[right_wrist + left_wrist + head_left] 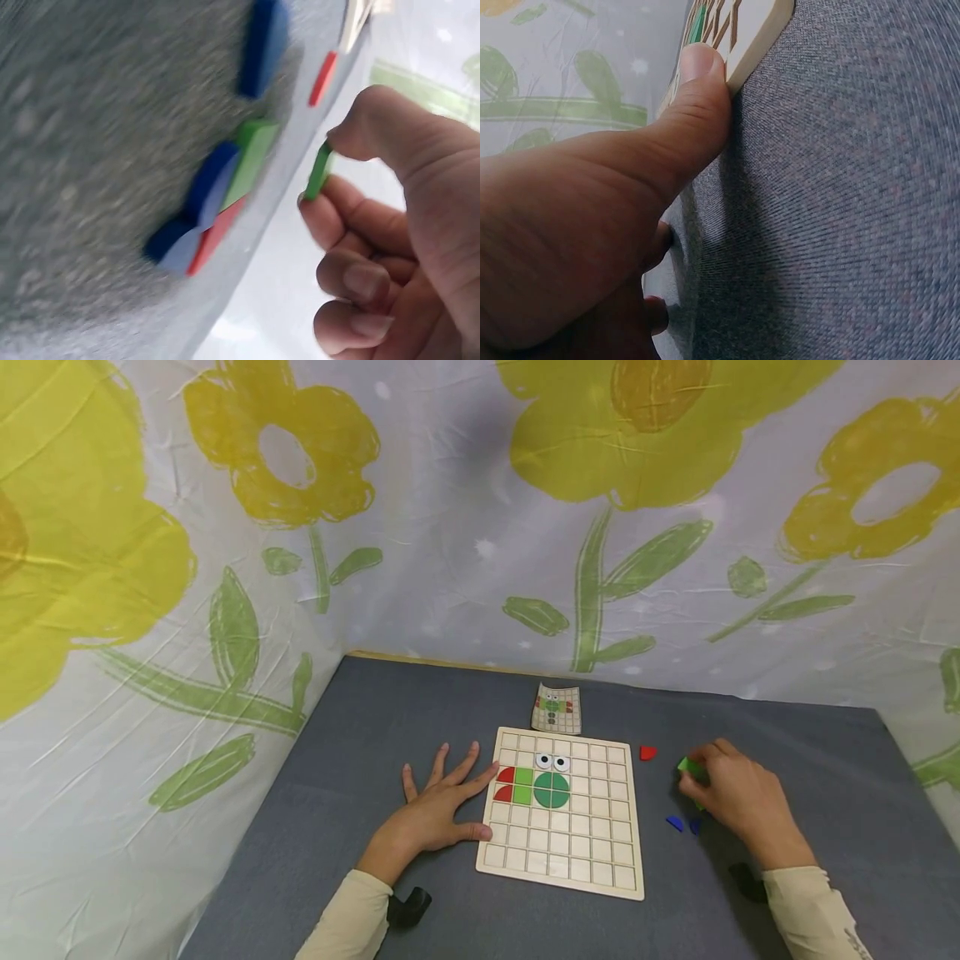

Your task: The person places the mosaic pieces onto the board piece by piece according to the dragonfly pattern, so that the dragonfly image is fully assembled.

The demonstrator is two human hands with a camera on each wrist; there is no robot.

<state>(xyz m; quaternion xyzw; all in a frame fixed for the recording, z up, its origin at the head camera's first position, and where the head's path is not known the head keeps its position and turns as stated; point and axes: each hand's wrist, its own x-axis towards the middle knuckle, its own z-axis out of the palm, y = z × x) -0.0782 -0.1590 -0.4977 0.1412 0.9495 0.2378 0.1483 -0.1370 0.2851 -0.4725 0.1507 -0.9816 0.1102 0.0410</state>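
Note:
A wooden grid board [588, 843] lies flat on the dark table. My left hand [427, 818] has its fingers spread at the board's left edge; the thumb [694, 97] rests on the rim. On the board sit two eye tiles [543, 762], a dark green circle [543, 782] of quarter pieces, light green squares [522, 777] and red pieces [507, 774]. Right of the board, my right hand [738, 789] pinches a green tile [319, 171] between thumb and index finger, off the table. Below it lie blue pieces [262, 49], a light green piece [251, 157] and a red piece [217, 236].
Behind the board a small pattern card [557, 724] with a curled corner shows a similar figure. A single red piece [648, 752] lies between the board and my right hand. A flower-printed cloth [450, 568] hangs beyond the table's back edge.

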